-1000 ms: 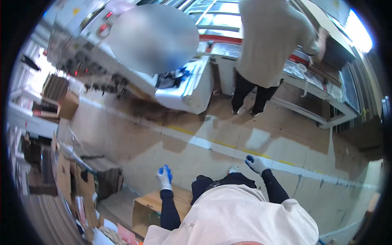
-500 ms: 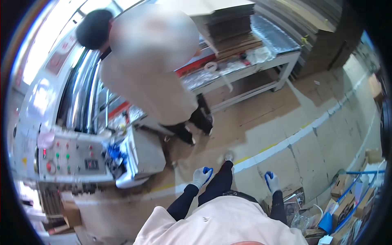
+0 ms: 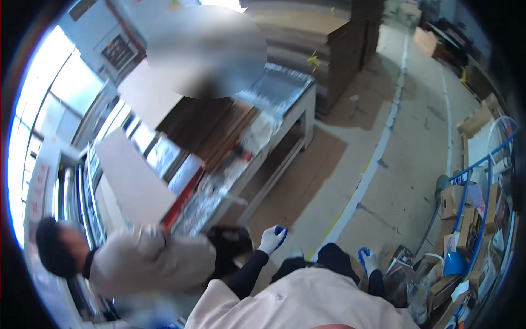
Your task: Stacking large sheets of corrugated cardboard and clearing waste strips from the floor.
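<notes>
The left hand (image 3: 273, 239) and right hand (image 3: 369, 260) show nothing held, fingers curled (how tightly, I can't tell); cartons (image 3: 452, 201) crowd the near right, so careless swinging could snag them.

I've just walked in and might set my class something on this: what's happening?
The wearer's gloved left hand and right hand hold nothing visible, near a white floor line. At left, a co-worker stands near a pale sheet; their hands aren't clear. Brown boards lie stacked on a worktable.
</notes>
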`<control>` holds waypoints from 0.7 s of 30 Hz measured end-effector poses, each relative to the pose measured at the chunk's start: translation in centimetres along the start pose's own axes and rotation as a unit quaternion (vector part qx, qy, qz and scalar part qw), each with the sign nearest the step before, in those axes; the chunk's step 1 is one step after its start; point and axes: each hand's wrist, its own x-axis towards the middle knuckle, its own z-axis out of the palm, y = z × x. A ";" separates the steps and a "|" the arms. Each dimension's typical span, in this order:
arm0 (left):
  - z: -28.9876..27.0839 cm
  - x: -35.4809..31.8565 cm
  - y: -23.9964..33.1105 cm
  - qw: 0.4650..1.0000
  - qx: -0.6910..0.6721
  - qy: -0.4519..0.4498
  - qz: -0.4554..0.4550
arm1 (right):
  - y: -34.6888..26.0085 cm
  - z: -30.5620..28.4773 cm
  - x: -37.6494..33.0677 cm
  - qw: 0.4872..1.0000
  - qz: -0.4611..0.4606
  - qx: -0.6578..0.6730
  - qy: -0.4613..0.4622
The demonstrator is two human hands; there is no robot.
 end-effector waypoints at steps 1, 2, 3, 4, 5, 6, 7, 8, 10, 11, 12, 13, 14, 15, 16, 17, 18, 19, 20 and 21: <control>0.3 2.9 -0.7 1.000 -0.008 -0.016 -0.007 | 1.7 0.3 0.5 1.000 0.014 0.002 0.010; 0.0 6.1 1.5 0.999 0.002 -0.039 -0.004 | 2.6 0.4 2.0 0.999 0.032 0.007 0.031; 0.0 8.3 1.9 1.000 -0.012 -0.008 0.023 | -1.1 0.3 1.6 0.995 0.061 -0.073 0.040; -0.3 10.7 3.5 0.998 0.016 -0.014 0.053 | 1.8 0.8 2.5 0.993 0.032 -0.078 0.085; -0.3 12.6 3.8 0.998 0.006 -0.013 0.054 | 0.1 0.2 3.8 0.990 0.083 -0.108 0.020; 0.0 14.4 3.7 0.990 0.084 0.006 0.112 | -1.2 0.2 4.9 0.995 0.100 -0.008 0.015; 0.5 15.7 5.3 0.999 0.004 -0.015 0.034 | -0.8 0.2 6.8 0.992 0.130 0.010 0.006; 1.5 16.9 6.2 0.998 -0.052 -0.024 -0.035 | -0.2 0.1 9.0 0.986 0.162 0.025 -0.013; 2.9 19.4 7.0 0.999 0.013 -0.021 -0.033 | -3.0 -1.0 13.0 0.991 0.127 -0.048 -0.022; 3.8 20.5 7.7 0.999 0.021 -0.031 -0.029 | -5.1 -2.1 14.6 0.990 0.110 -0.083 -0.016; 4.6 21.7 8.4 0.998 0.028 -0.040 -0.026 | -4.4 -2.4 18.8 0.995 0.082 -0.059 0.003; 5.4 23.2 12.0 0.992 -0.057 -0.079 -0.079 | -2.6 -2.6 22.9 0.997 0.068 -0.036 0.029; 6.6 24.5 13.4 0.993 -0.049 -0.087 -0.069 | -1.3 -3.1 25.6 0.997 0.050 -0.019 0.046; 7.6 26.3 14.4 0.994 -0.037 -0.089 -0.058 | -3.5 -4.2 27.4 0.998 0.027 0.017 0.060; 8.4 28.5 15.5 0.995 -0.026 -0.086 -0.044 | -7.2 -5.8 30.4 0.996 -0.001 0.054 0.073; 9.5 30.7 15.6 0.997 0.028 -0.067 0.029 | -8.9 -7.0 33.2 0.997 -0.021 0.032 0.073; 10.0 32.8 17.0 0.997 0.023 -0.061 0.051 | -10.4 -8.5 35.8 0.996 -0.037 0.009 0.079; 10.4 34.7 19.2 0.997 0.013 -0.050 0.064 | -14.0 -10.0 37.7 0.996 -0.033 0.024 0.076; 11.0 36.5 21.4 0.996 0.001 -0.035 0.077 | -17.6 -11.2 39.3 0.996 -0.032 0.035 0.072; 11.3 38.6 23.4 0.995 0.005 -0.037 0.096 | -18.3 -12.0 42.0 0.995 -0.044 0.026 0.087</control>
